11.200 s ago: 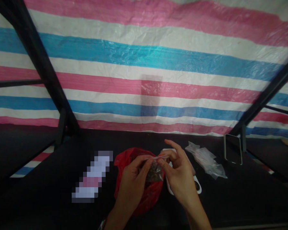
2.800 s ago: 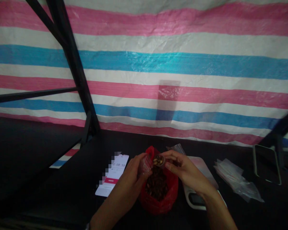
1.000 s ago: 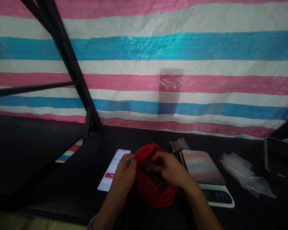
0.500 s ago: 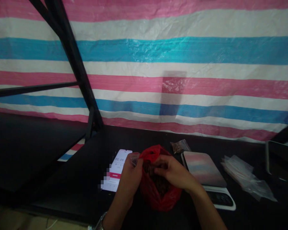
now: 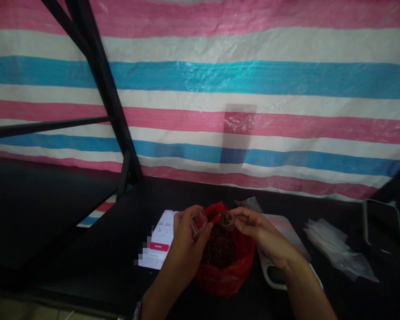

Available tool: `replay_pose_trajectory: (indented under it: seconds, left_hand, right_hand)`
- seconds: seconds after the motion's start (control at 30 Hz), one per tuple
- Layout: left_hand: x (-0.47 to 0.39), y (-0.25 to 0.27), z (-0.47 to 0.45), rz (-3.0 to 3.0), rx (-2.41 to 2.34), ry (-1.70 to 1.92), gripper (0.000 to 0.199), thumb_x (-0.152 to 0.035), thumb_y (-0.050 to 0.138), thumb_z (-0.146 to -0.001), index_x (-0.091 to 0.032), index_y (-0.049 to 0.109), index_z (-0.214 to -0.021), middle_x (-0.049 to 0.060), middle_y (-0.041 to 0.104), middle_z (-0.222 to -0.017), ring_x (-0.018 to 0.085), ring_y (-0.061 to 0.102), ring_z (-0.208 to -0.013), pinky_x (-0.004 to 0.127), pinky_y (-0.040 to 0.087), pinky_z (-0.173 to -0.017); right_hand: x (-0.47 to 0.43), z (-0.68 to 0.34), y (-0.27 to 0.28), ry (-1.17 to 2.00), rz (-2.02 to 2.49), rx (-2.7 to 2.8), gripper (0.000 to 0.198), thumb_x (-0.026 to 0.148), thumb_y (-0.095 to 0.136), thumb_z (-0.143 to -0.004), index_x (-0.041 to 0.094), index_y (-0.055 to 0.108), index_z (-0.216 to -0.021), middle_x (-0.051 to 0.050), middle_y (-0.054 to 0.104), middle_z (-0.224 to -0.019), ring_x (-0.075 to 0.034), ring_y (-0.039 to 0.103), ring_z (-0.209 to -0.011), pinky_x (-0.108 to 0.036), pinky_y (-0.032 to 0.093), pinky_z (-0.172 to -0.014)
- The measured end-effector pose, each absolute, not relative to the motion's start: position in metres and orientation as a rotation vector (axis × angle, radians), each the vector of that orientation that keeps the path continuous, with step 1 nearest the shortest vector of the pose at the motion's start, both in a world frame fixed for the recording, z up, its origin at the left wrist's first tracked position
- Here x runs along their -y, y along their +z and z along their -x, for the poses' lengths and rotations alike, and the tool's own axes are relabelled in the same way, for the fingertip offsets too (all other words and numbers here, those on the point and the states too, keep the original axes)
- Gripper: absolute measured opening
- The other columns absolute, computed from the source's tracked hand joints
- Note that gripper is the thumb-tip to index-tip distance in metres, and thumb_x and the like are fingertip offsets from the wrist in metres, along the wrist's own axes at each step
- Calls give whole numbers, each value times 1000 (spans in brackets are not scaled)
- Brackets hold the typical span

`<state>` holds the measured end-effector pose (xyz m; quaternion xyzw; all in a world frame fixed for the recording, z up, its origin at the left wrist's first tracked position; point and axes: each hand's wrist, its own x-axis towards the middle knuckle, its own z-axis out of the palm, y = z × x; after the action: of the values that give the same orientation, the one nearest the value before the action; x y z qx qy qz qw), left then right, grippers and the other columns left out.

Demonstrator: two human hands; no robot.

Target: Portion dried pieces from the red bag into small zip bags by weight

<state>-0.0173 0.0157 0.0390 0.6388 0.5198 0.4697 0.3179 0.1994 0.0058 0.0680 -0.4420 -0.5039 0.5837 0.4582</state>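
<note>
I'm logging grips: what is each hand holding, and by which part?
The left hand holds a small clear bag near its open mouth; the right hand pinches a small cup of brown pieces by its side.

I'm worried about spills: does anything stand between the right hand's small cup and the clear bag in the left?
Nothing visible blocks the small cup; the red bag's rim shows in the gap to the clear bag, apparently behind.

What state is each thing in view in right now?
Left hand, gripping small clear bag
Small clear bag, mouth open
Right hand, gripping cup
Cup, holding brown pieces
Red bag, open, dark contents
Left phone, screen lit, timer showing
Right phone, screen dark
Scale, partly hidden
Loose bags, heaped
</note>
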Motion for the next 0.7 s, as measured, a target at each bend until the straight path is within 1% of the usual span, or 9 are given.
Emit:
replay_pose_trajectory:
  seconds: [0.07, 0.17, 0.27, 0.33, 0.43, 0.5, 0.6, 0.7]
  left_hand:
    - [-15, 37, 16, -1736, -1336, 1188, 34, -37, 62, -95, -26, 61, -128, 8, 55, -124, 29, 60, -117, 48, 52, -105]
    - [-16, 33, 13, -1822, -1311, 1162, 32, -30, 63, -96, -27, 60, -128, 8, 54, -124, 28, 57, -117, 48, 51, -106]
    - [-14, 32, 10, -1938, -1250, 1124, 30, -28, 61, -99, -26, 58, -128, 7, 56, -121, 28, 55, -117, 48, 52, -104]
    - [-12, 33, 10, -2005, -1186, 1091, 30, -25, 57, -100, -27, 56, -130, 7, 57, -121, 27, 54, -119, 48, 52, -105]
    - [-9, 35, 12, -1988, -1131, 1056, 32, -24, 55, -102, -28, 54, -134, 7, 55, -124, 26, 56, -121, 47, 52, -107]
    - [-9, 35, 13, -1937, -1139, 1051, 33, -26, 57, -102, -28, 56, -135, 7, 54, -126, 26, 57, -122, 47, 52, -108]
    - [-13, 33, 14, -1896, -1180, 1063, 36, -25, 61, -99, -28, 60, -135, 9, 54, -131, 27, 57, -127, 48, 51, -111]
    - [-18, 32, 15, -1902, -1205, 1052, 38, -26, 66, -97, -27, 64, -135, 10, 56, -132, 29, 57, -130, 50, 49, -113]
  right_hand:
    - [-3, -195, 76, 1428, 1041, 1223, 35, 47, 88, -81, 24, 75, -103, -5, 80, -108, -23, 73, -104, -39, 49, -103]
    - [-1, -182, 84, 1353, 1031, 1303, 29, 43, 84, -84, 23, 74, -104, -4, 79, -103, -22, 72, -100, -36, 51, -96]
    - [1, -168, 88, 1125, 1125, 1466, 19, 29, 79, -84, 24, 73, -102, 0, 75, -95, -19, 68, -88, -32, 51, -84]
    - [4, -162, 90, 945, 1206, 1561, 18, 16, 74, -83, 25, 72, -99, 2, 73, -93, -17, 66, -85, -31, 50, -80]
    - [8, -159, 93, 704, 1236, 1727, 30, -2, 63, -81, 24, 68, -95, 1, 72, -101, -17, 67, -98, -31, 49, -91]
    - [10, -159, 96, 596, 1214, 1847, 37, -8, 55, -81, 24, 65, -95, 0, 71, -107, -17, 67, -105, -32, 48, -96]
    - [13, -159, 101, 483, 1241, 1998, 40, -12, 47, -84, 23, 64, -95, -3, 70, -111, -19, 68, -105, -34, 51, -94]
    - [14, -157, 102, 364, 1251, 2096, 39, -10, 44, -89, 21, 67, -96, -7, 72, -116, -23, 67, -111, -39, 52, -100]
